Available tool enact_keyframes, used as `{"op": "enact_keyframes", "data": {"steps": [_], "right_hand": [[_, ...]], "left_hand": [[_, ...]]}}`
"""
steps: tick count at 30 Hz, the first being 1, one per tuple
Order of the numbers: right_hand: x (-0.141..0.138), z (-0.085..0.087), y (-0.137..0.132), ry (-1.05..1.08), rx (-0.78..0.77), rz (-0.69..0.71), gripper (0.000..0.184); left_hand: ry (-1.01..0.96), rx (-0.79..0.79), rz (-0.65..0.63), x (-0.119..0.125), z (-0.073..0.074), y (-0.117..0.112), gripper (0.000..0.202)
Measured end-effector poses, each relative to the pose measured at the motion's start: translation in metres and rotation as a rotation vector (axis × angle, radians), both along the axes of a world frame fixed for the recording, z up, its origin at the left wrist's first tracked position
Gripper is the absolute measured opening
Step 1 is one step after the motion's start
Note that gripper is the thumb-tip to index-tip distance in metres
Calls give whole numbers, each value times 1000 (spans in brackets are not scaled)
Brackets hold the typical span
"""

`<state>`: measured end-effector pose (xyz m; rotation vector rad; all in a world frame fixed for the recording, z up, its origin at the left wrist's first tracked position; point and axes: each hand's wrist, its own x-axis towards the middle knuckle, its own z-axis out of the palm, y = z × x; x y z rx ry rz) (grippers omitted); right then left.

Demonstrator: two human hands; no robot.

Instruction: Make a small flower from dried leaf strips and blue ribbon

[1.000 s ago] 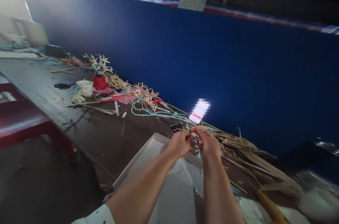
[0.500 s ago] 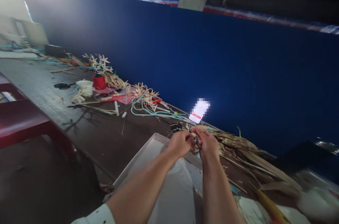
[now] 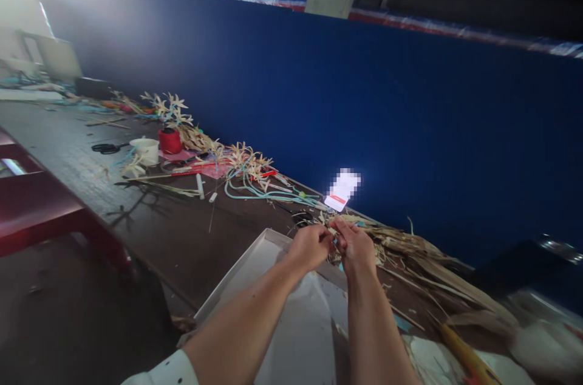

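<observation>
My left hand (image 3: 310, 246) and my right hand (image 3: 357, 246) are held together above the far edge of a white tray (image 3: 255, 263). Both hands are closed, fingertips pinching a small pale piece between them that I cannot make out. Just behind the hands lies a pile of dried straw-like strips (image 3: 410, 251) on the dark wooden table (image 3: 182, 227).
Further left on the table lie dried straw flowers (image 3: 170, 107), a red spool (image 3: 170, 141), a white cup (image 3: 146, 150), black scissors (image 3: 105, 147) and pale blue cords (image 3: 255, 190). A white card (image 3: 342, 190) leans on the blue wall. A red bench (image 3: 40, 203) stands at left.
</observation>
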<state>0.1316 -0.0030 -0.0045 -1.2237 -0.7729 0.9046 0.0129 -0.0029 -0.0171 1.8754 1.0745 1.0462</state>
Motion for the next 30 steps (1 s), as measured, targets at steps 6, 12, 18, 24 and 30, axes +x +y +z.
{"op": "enact_keyframes", "data": {"steps": [6,12,18,24,30], "right_hand": [[-1,2,0,1,19,1,21],[-1,1,-1,16,9,-10,23],[-2,3,-3,20,-15,37,40],[-2,5,-3,133,-40,128,48],[-3,8,-6,161,-33,269,41]], "left_hand": [[5,25,-1,0,0,-1,27],[14,14,1,0,1,-1,27],[24,-33,45,-1,4,-1,26],[-65,-102,68,0,-1,5,29],[-99,-122,42,-1,-2,7,38]]}}
